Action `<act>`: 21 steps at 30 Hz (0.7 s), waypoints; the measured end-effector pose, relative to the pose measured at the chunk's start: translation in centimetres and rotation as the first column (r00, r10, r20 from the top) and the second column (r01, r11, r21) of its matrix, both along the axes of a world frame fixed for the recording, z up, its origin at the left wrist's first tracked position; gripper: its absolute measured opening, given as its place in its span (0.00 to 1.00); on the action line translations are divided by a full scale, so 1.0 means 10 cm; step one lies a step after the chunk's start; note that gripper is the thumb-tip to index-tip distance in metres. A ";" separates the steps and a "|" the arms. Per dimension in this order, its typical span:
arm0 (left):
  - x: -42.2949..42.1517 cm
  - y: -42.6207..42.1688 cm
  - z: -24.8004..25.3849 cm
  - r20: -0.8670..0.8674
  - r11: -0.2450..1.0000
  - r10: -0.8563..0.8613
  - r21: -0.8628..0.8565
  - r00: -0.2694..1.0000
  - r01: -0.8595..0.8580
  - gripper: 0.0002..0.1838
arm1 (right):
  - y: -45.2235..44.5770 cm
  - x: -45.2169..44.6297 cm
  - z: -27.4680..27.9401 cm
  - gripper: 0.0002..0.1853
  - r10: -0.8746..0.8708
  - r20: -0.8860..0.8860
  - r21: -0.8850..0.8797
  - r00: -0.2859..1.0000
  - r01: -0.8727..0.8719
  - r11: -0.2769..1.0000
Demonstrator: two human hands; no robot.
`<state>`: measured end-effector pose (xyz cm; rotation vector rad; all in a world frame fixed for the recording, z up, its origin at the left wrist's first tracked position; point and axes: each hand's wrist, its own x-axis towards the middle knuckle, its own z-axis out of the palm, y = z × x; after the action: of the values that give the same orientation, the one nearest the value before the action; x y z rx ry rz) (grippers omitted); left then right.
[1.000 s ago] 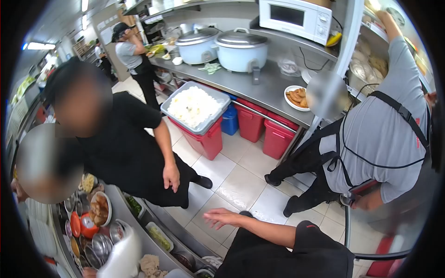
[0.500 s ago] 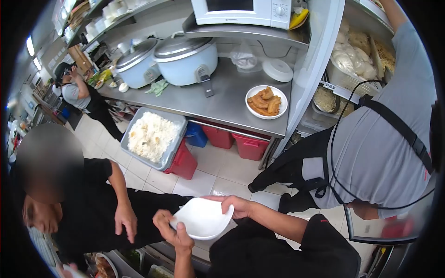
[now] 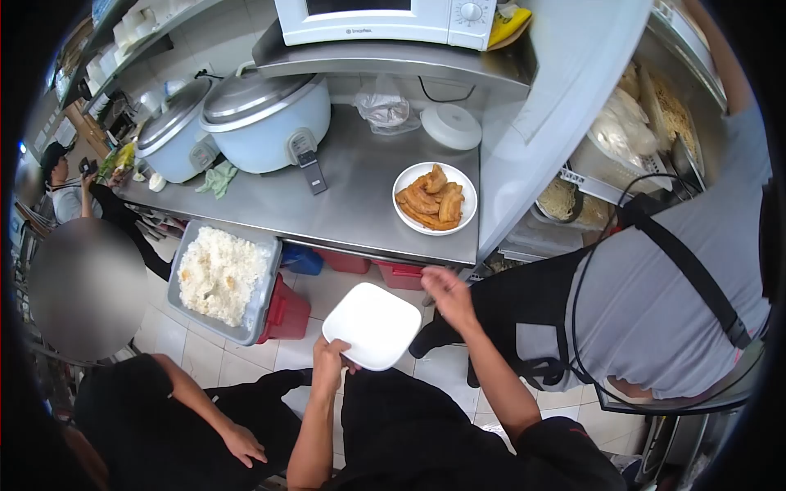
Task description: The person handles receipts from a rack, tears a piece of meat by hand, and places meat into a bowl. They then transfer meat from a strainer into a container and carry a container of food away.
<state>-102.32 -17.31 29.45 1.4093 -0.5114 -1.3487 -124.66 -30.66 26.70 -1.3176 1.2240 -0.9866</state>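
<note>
My left hand (image 3: pixel 330 358) grips the lower left rim of a white, rounded-square dish (image 3: pixel 373 326), thumb on top and fingers underneath. Nothing lies on the dish. To its upper right, my right hand (image 3: pixel 449 296) is apart from it, with loosely bent fingers and nothing visible in them. Beyond that hand, a round white bowl (image 3: pixel 467 214) of browned fried pieces (image 3: pixel 430 199) sits near the right end of the steel counter (image 3: pixel 360 192).
A grey tub (image 3: pixel 254 327) of white rice (image 3: pixel 217 274) stands over a red bin (image 3: pixel 286 309). Two large rice cookers (image 3: pixel 266 123) stand on the counter under a microwave (image 3: pixel 385 23). A person in grey (image 3: pixel 671 278) is at the open fridge; another in black (image 3: pixel 164 417) is at left.
My right hand has let go of the dish and moved up and right. My left hand keeps hold. The view has shifted, and the person in black sits lower in it.
</note>
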 end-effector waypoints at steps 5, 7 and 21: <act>0.43 -0.79 -0.30 0.037 0.996 0.068 -0.052 0.997 -0.066 0.26 | -1.02 -0.02 -0.01 0.17 -0.341 -0.575 -0.373 0.744 0.133 0.918; 0.57 -1.11 -0.41 0.025 0.996 0.078 -0.034 0.997 -0.077 0.27 | -1.35 0.13 -0.04 0.20 -0.365 -0.624 -0.410 0.692 0.108 0.906; 0.78 -2.57 -0.71 -0.081 0.997 -0.016 -0.080 0.997 0.010 0.17 | -2.25 0.16 0.07 0.30 -0.225 -0.818 -0.275 0.529 -0.016 0.961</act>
<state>-94.48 -43.00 22.33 1.2825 -0.5155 -1.3757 -123.09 -53.14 27.38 -2.0801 1.9782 -0.5489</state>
